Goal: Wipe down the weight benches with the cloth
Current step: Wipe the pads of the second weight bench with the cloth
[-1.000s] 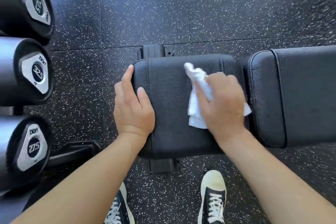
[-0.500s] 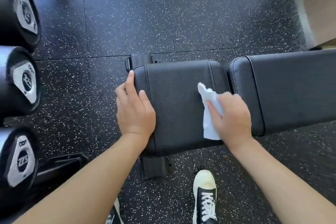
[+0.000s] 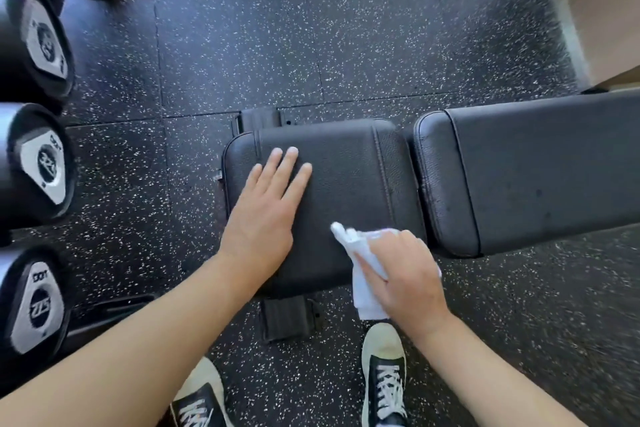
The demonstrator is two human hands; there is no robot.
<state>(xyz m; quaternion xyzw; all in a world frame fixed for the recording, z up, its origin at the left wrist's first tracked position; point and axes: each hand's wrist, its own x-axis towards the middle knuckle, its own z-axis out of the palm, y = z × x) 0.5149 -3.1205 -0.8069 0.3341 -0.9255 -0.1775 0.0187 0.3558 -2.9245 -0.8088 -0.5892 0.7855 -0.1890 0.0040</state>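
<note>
Head view: bench (image 3: 353, 184) runs left-right; cloth (image 3: 363, 274) at near edge.

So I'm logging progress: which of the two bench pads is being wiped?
The shorter seat pad; the right hand presses the cloth at its near edge, the left hand rests on it.

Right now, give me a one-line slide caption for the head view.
Left hand flat on the seat pad; right hand wipes its near edge with a white cloth.

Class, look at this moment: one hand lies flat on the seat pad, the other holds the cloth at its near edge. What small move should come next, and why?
Probably slide the cloth away across the seat pad: the right hand grips it at the near edge, and the left hand rests flat.
</note>
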